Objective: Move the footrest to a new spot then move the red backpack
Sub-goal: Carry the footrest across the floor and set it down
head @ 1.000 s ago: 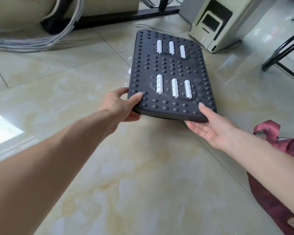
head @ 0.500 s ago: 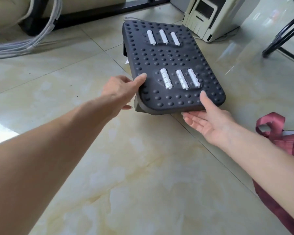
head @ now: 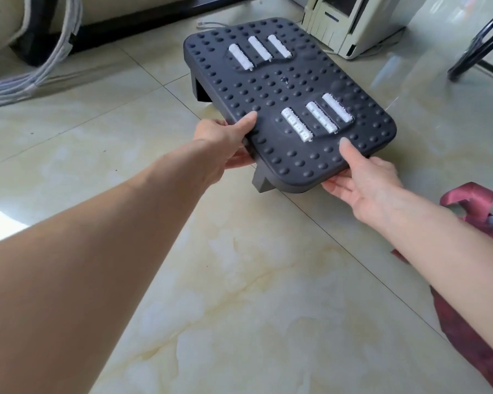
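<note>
Footrest (head: 285,100): dark grey, studded top with two sets of three white rollers; held above the tiled floor (head: 239,294), tilted, near end lower, two legs visible beneath.

Left hand (head: 222,143): on the footrest's near-left edge; thumb on top, fingers (head: 236,162) curled under, clamped on the edge.

Right hand (head: 365,183): at the near-right corner; thumb pressed on the studded top, fingers underneath, gripping the rim.

Red backpack (head: 473,280): on the floor at the right margin, under the right forearm, partly cut off by the frame; a strap loop rises near the wrist. Apart from the footrest.

Surroundings: beige appliance (head: 350,27) standing just beyond the footrest's far end; bundle of pale cables (head: 34,78) at far left, trailing past a black base bar (head: 143,19); black metal legs (head: 478,46) at far right, possibly a chair. Floor between footrest and camera bare, glossy.
</note>
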